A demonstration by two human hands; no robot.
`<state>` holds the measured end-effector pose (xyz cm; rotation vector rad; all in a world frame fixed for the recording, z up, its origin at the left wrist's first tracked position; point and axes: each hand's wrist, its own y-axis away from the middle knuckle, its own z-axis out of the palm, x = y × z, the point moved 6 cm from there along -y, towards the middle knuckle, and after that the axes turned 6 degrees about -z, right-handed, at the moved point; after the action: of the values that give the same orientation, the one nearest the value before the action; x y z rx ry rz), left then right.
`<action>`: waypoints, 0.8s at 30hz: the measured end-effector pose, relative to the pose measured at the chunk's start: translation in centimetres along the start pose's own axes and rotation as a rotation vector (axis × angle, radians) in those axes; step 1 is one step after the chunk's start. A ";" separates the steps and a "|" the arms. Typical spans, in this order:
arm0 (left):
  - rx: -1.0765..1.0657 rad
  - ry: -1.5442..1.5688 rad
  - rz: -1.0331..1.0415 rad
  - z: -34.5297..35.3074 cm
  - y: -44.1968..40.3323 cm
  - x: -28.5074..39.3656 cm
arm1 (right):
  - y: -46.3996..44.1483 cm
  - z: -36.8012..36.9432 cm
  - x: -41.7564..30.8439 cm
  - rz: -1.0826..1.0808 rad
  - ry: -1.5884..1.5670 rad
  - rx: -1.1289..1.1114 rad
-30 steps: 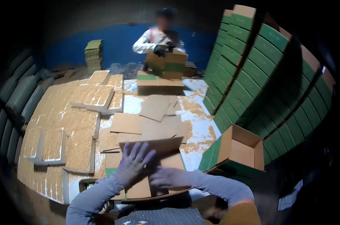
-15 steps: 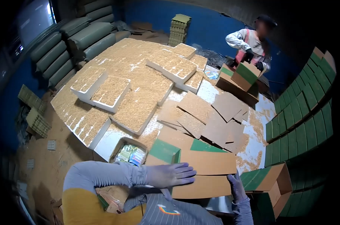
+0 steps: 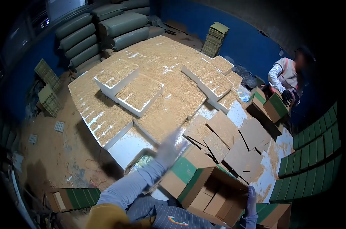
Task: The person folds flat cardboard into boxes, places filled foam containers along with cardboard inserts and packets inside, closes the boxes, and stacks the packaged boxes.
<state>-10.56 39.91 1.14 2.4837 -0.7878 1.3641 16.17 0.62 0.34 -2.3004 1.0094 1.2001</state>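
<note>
A brown and green cardboard box is tilted in front of me with its opening toward me, so its inner bottom flaps show. My right hand, in a pale glove, holds the box's right side, fingers against the outer wall. My left hand is smeared by motion; it is off the box, above the table beside a small open carton of printed packets. Its fingers cannot be made out clearly. Under the box's left side lies another flattened green and brown carton.
White trays filled with tan granular material cover much of the table. Flat cardboard sheets lie right of them. Green cartons stand stacked at right. Across the table a person handles another box. Filled sacks are piled behind.
The box has turned from lying flap side up to tilted with its opening toward me. My left hand has left the flaps and moved up and away. The camera view has shifted left.
</note>
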 end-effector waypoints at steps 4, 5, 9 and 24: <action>0.753 -0.167 -0.458 -10.9 -10.7 -15.1 | 0.4 -0.1 -1.1 0.089 0.040 0.012; 0.753 -0.264 -0.653 -11.4 -12.1 -18.7 | 0.6 -0.2 -0.9 0.086 0.040 0.014; 0.701 -0.170 -1.017 -9.1 -15.3 -21.6 | 0.4 0.0 0.1 0.255 -0.001 0.016; 0.106 1.389 -0.609 -4.7 -12.2 -10.8 | 2.0 -0.3 -2.5 0.108 0.057 0.065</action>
<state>-12.02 55.86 -4.25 1.0389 0.3251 2.2226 13.91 0.15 2.62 -2.2670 1.1891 1.1305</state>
